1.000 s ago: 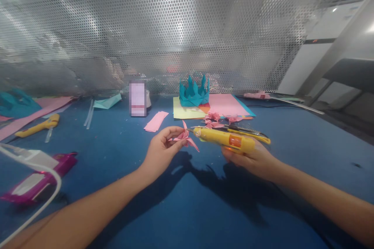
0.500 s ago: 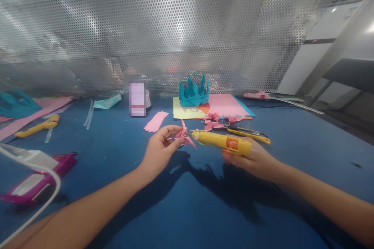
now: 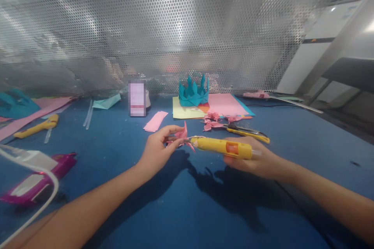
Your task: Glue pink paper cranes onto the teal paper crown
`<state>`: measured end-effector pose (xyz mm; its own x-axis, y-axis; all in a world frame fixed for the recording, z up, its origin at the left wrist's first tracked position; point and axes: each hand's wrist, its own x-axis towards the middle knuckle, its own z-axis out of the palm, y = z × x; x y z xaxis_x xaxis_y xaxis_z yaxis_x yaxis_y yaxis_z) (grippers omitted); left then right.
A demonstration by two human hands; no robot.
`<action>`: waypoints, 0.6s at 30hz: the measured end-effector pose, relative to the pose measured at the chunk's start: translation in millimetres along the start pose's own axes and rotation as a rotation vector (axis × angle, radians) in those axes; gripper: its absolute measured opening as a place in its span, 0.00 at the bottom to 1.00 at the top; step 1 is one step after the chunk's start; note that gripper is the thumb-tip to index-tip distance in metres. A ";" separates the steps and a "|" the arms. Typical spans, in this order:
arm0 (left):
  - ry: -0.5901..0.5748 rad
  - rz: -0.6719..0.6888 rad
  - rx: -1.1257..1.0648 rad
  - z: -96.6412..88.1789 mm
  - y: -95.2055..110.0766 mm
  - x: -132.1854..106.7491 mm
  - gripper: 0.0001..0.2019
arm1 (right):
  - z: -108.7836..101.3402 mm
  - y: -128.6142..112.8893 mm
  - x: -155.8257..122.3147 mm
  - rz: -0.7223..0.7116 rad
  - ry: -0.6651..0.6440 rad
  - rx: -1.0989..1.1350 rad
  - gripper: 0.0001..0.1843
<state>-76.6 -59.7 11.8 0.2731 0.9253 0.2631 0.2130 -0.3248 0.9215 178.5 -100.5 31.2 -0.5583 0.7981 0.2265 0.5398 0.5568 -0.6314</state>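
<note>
Pinched between the fingers of my left hand (image 3: 159, 145) is a pink folded-paper flower (image 3: 182, 132), its pointed petals sticking up and down past the fingertips. My right hand (image 3: 248, 155) is wrapped around a yellow hot glue gun (image 3: 223, 146), with a clear glue stick (image 3: 257, 153) poking out of its back end. The gun's nozzle points left and meets the flower beside my left fingertips; whether glue is coming out is too small to see. Beyond the gun lie several pink paper flowers (image 3: 212, 116) and a yellow utility knife (image 3: 248, 133).
A teal paper crown (image 3: 193, 94) stands on coloured paper sheets (image 3: 226, 105). Pink paper strips (image 3: 156, 121) lie near a propped phone (image 3: 137, 99). Leftward are another yellow glue gun (image 3: 37, 126), a magenta power strip (image 3: 66, 164) and a white cable (image 3: 54, 186). A perforated metal screen (image 3: 140, 27) rises behind.
The glue gun's nozzle has moved slightly left and down, now meeting the flower. The flower has turned a little in my left fingers.
</note>
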 end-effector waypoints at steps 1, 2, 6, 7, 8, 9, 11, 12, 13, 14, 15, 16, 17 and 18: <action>0.009 -0.038 -0.049 0.1 0.8 0.9 0.12 | -2.7 -0.7 -0.6 -0.020 -0.001 -0.030 0.11; 0.027 -0.070 -0.099 0.2 1.5 1.9 0.13 | -5.9 -0.6 -1.2 -0.039 0.007 -0.072 0.09; 0.130 -0.108 -0.247 0.8 3.9 5.7 0.14 | -20.7 11.9 -3.1 -0.054 0.098 -0.326 0.13; 0.148 -0.111 -0.265 1.0 4.3 6.2 0.15 | -24.1 17.6 -3.4 -0.027 0.113 -0.401 0.14; 0.164 -0.111 -0.278 1.2 4.6 6.5 0.15 | -27.0 23.5 -3.6 -0.003 0.143 -0.475 0.16; 0.174 -0.110 -0.287 1.4 5.0 6.5 0.16 | -29.3 29.2 -3.6 0.025 0.161 -0.539 0.18; 0.179 -0.105 -0.300 1.8 5.8 6.0 0.16 | -31.8 38.9 -3.2 0.053 0.138 -0.620 0.21; 0.177 -0.097 -0.305 2.1 6.3 5.5 0.16 | -31.9 42.3 -2.8 0.057 0.103 -0.647 0.22; 0.169 -0.091 -0.303 2.3 6.9 4.8 0.16 | -31.6 44.7 -2.2 0.055 0.057 -0.666 0.22; 0.157 -0.087 -0.294 2.7 7.5 3.9 0.16 | -30.9 45.9 -1.5 0.049 0.013 -0.683 0.21; 0.145 -0.083 -0.281 3.1 8.1 2.8 0.15 | -30.2 46.3 -0.8 0.043 -0.023 -0.693 0.20; 0.133 -0.084 -0.269 3.7 8.6 1.7 0.15 | -29.9 45.8 -0.2 0.036 -0.043 -0.695 0.20; 0.120 -0.088 -0.263 4.2 9.0 0.6 0.15 | -30.2 44.7 0.4 0.033 -0.044 -0.701 0.20; 0.104 -0.097 -0.262 4.8 9.2 -0.5 0.14 | -31.5 43.2 0.8 0.040 -0.032 -0.715 0.22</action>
<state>-70.3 -64.1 18.7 0.1629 0.9691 0.1852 -0.0197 -0.1844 0.9826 221.1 -68.6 27.5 -0.5419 0.8200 0.1842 0.8347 0.5506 0.0046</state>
